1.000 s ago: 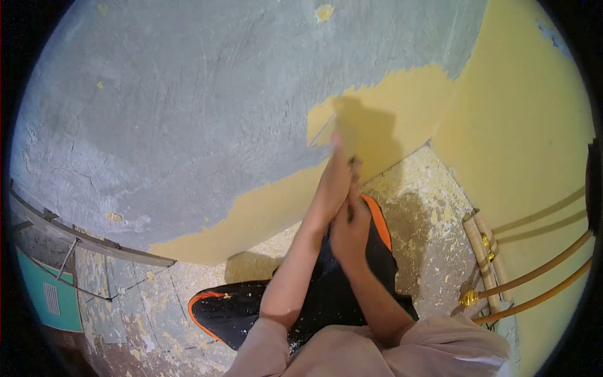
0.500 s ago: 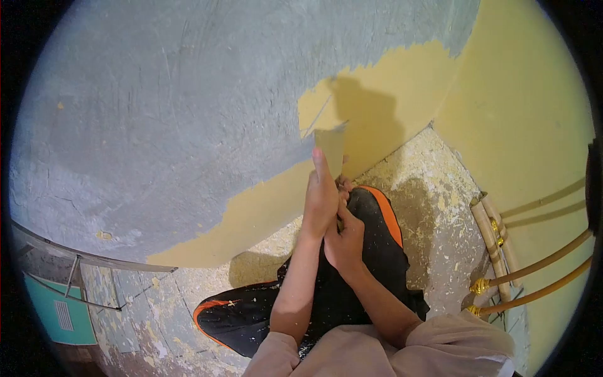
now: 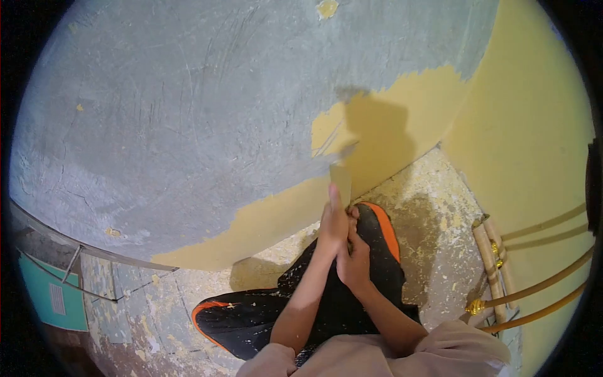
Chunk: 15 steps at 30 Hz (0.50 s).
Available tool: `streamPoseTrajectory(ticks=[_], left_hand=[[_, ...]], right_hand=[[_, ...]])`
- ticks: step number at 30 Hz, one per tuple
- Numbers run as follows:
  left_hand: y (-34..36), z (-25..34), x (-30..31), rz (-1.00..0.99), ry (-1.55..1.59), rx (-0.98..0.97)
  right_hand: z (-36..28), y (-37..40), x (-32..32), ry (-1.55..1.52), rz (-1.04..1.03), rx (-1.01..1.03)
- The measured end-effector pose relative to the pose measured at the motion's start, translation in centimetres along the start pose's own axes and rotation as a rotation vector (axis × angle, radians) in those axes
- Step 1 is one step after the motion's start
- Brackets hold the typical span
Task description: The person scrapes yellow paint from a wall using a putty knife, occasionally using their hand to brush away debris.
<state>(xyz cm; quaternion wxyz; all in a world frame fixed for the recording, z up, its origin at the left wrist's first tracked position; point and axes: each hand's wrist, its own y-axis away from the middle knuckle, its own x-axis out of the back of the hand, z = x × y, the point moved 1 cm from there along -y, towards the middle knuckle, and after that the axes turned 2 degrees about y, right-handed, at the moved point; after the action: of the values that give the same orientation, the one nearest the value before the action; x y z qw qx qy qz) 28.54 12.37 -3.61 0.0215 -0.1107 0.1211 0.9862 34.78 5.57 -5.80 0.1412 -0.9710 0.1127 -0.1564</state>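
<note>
A scraper with a broad flat blade [image 3: 341, 178] points up toward the wall, its handle hidden in my hands. My left hand [image 3: 334, 221] is closed around it, one finger laid along the blade. Just below and to the right, my right hand [image 3: 354, 256] is closed on the handle end, against the left hand. Ahead of the blade, yellow paint [image 3: 377, 129] with a ragged edge covers the low part of the wall. Bare grey wall [image 3: 188, 125] shows above and left of it. Short scratches mark the yellow near the blade tip.
My bent legs in black trousers [image 3: 370, 301] with orange trim are below my hands. Paint flakes litter the floor [image 3: 440, 251]. Two pipes [image 3: 488, 264] with brass fittings and brown hoses [image 3: 546, 283] stand at the right wall. A teal panel [image 3: 56, 298] is at lower left.
My hands and the scraper have drawn back toward my body, and the blade tip is farther from the yellow edge. The view has tilted up slightly, showing a yellow patch higher on the wall.
</note>
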Motion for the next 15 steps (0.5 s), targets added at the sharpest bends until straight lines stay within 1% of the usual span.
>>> streamPoseTrajectory(ticks=[1,2,4,5,6,8,9,10,11,12,13,14,15], left_hand=[[0.6,-1.7,1.1,0.028,0.083,0.118],[1.1,-1.7,1.6,0.044,0.082,0.131],[2.5,-1.1,2.3,-0.009,-0.067,-0.014],[2.8,-1.1,2.5,-0.054,-0.02,-0.01],[3.4,-1.1,2.6,-0.056,-0.02,-0.007],[5.3,-1.0,2.7,0.045,-0.285,-0.231],[6.9,-0.8,3.8,0.017,-0.585,-0.317],[8.9,-1.1,4.5,-0.071,-0.773,-0.391],[11.2,-1.8,5.4,-0.157,-0.955,-0.46],[13.2,-3.3,7.4,-0.409,-1.102,-0.468],[15.8,-4.7,9.1,-0.571,-1.203,-0.329],[17.7,-2.8,10.3,-0.598,-1.393,-0.126],[17.8,-1.7,13.5,-0.522,-1.296,-0.258]], right_hand=[[0.4,1.1,-0.2,0.056,-0.118,0.015],[0.0,1.1,-0.2,0.048,-0.132,0.002],[-1.4,0.1,0.5,-0.069,-0.179,-0.002],[-0.6,-0.8,0.1,0.012,-0.099,0.269],[-0.4,-0.4,1.1,0.014,-0.098,0.267],[-1.2,-0.1,3.4,-0.486,-0.175,-0.457],[-2.2,-0.5,4.5,-0.456,-0.068,-0.439],[-1.7,-0.9,5.4,-0.443,-0.062,-0.441],[-0.8,-1.1,6.8,-0.391,0.052,-0.497],[0.1,-1.3,8.3,-0.335,0.16,-0.555],[1.2,-1.8,9.5,-0.316,0.146,-0.572],[2.3,-2.4,10.5,-0.443,0.188,-0.582],[3.0,-2.6,10.9,-0.569,0.229,-0.6]])
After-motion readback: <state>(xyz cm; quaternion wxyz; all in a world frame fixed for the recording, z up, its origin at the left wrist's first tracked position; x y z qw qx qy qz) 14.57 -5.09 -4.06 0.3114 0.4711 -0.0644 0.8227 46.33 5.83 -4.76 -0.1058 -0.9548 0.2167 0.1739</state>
